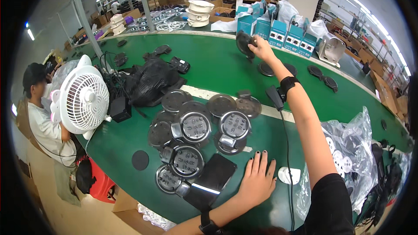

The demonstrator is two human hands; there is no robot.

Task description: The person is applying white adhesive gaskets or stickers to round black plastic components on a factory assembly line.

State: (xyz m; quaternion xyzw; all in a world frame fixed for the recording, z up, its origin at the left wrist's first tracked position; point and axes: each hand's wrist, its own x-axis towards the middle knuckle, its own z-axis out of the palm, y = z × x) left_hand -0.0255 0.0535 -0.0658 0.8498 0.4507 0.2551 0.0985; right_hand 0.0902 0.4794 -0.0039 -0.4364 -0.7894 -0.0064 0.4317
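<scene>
Across the green workbench (115,141), right of the white fan (87,98), far discs (265,69) may be done and piled round black parts (193,126) left, the right hand (263,48) gripping a black disc (244,45), the left hand (257,182) spread flat, seemingly empty.

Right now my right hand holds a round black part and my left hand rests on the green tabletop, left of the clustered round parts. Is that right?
Not quite: the head view shows your left hand to the right of the clustered round parts, on the green tabletop. Your right hand does hold a round black part.
</scene>
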